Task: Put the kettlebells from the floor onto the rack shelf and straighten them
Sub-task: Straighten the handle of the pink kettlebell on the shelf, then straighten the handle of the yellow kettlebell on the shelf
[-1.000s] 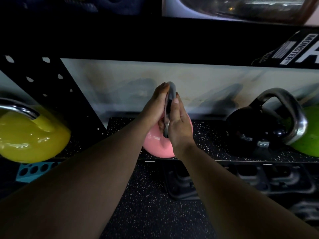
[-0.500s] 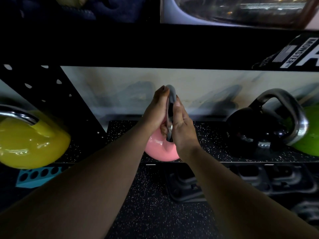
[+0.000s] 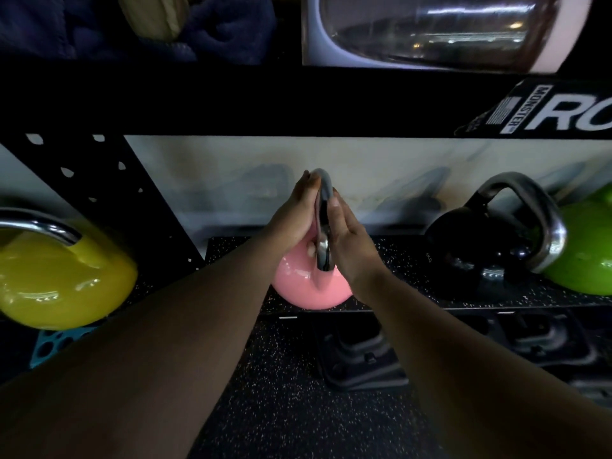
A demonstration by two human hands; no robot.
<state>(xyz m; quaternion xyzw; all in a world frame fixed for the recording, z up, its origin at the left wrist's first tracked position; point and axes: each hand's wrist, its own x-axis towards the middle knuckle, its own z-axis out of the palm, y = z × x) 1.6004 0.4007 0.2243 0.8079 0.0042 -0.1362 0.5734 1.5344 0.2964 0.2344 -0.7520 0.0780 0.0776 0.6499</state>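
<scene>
A pink kettlebell [image 3: 299, 288] with a steel handle sits at the front edge of the speckled rack shelf [image 3: 390, 260], handle edge-on toward me. My left hand [image 3: 293, 215] and my right hand [image 3: 349, 240] clasp that handle from either side. To the right on the same shelf stand a black kettlebell [image 3: 463, 256] with a chrome handle and a green kettlebell [image 3: 583, 256]. A yellow kettlebell [image 3: 59, 276] rests at the far left, beyond the rack upright.
A black perforated upright [image 3: 99, 190] slants between the yellow and pink kettlebells. A black upper beam [image 3: 265, 104] crosses overhead. Below the shelf, dark weights [image 3: 364, 356] lie on the speckled floor mat [image 3: 281, 409]. A teal perforated block [image 3: 56, 342] sits low on the left.
The pink kettlebell has settled slightly lower onto the shelf's front edge. Both hands stay clasped on its handle, with little other movement.
</scene>
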